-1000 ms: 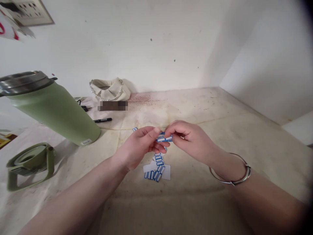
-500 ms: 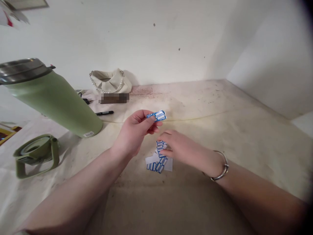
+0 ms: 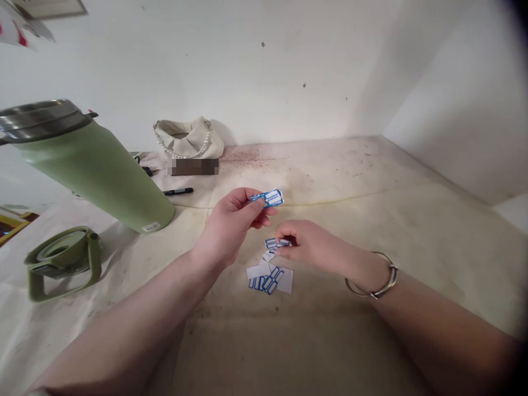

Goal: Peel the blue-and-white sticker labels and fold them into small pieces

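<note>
My left hand [image 3: 237, 220] is closed, thumb on top, around a small stack of blue-bordered white label stickers [image 3: 272, 197] held above the table. Lower and to the right, my right hand [image 3: 311, 245] pinches a blue-bordered label sticker [image 3: 271, 243] between thumb and fingertips; part of it is hidden by the fingers. Just below lies a loose pile of label stickers [image 3: 272, 279], overlapping at different angles. Some show blue frames and others their plain white side, such as the white piece [image 3: 286, 281] at the right. A silver bangle is on my right wrist.
A tall green tumbler [image 3: 99, 170] with a steel rim stands at left, its green handled lid [image 3: 64, 258] in front. Behind are a black pen [image 3: 179, 191], a cream handbag [image 3: 190, 137] and a pixelated brown item [image 3: 194, 166]. White walls bound the cloth-covered table.
My right hand has closed its fingers on a label sticker at the top of the pile, which has shifted apart from the lower ones. My left hand still holds its stack.
</note>
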Demonstrator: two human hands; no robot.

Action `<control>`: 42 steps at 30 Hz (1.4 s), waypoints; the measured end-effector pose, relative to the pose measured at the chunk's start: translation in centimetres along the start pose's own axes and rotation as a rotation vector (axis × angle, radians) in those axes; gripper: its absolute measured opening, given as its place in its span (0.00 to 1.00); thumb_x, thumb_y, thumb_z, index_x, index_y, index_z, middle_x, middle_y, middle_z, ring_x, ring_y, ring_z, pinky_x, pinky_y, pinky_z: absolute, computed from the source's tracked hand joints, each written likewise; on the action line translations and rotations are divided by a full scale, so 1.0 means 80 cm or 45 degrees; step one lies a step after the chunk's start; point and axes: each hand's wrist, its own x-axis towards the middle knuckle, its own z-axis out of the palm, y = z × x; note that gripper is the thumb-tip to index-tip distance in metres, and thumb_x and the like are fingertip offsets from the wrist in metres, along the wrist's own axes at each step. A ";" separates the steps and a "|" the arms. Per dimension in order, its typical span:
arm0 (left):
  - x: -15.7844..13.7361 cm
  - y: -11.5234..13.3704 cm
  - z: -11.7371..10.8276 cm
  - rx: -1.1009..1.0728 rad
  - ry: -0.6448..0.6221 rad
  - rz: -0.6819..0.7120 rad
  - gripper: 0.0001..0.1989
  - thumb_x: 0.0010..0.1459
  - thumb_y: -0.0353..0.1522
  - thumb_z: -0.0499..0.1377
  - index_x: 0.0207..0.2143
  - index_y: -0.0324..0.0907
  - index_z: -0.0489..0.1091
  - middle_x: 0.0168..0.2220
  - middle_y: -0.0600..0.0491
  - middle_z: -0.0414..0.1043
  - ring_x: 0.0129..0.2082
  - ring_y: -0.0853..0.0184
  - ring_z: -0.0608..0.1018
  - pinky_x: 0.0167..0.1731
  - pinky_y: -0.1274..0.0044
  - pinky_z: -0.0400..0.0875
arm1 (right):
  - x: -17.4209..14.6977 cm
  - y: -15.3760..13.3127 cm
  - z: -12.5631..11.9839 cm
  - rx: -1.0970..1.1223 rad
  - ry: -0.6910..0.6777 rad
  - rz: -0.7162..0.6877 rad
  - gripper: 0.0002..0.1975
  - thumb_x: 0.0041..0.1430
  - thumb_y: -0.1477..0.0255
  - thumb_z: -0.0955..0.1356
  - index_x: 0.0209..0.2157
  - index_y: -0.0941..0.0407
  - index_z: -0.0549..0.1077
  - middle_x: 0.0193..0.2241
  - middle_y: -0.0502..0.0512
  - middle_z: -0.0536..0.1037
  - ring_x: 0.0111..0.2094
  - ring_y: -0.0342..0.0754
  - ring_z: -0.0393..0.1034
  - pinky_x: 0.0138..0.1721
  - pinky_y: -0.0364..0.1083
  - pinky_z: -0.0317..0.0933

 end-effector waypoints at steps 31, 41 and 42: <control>-0.016 0.003 0.011 0.351 -0.231 0.000 0.09 0.58 0.37 0.56 0.32 0.40 0.69 0.24 0.54 0.74 0.27 0.71 0.75 0.30 0.79 0.67 | -0.014 -0.030 -0.033 0.403 0.432 0.076 0.08 0.53 0.68 0.67 0.25 0.55 0.64 0.19 0.45 0.66 0.21 0.40 0.59 0.21 0.40 0.53; -0.009 0.001 0.009 -0.027 -0.204 -0.204 0.06 0.53 0.34 0.61 0.31 0.39 0.69 0.25 0.54 0.73 0.24 0.73 0.74 0.28 0.79 0.66 | -0.017 -0.030 -0.032 0.247 0.443 -0.138 0.23 0.49 0.70 0.71 0.48 0.51 0.65 0.39 0.52 0.73 0.29 0.42 0.67 0.26 0.42 0.62; -0.008 0.001 0.008 -0.086 -0.206 -0.244 0.06 0.53 0.34 0.61 0.30 0.39 0.69 0.26 0.54 0.73 0.25 0.73 0.73 0.28 0.79 0.66 | -0.017 -0.030 -0.032 0.214 0.450 -0.173 0.21 0.50 0.71 0.70 0.47 0.51 0.67 0.40 0.52 0.73 0.30 0.43 0.67 0.27 0.42 0.62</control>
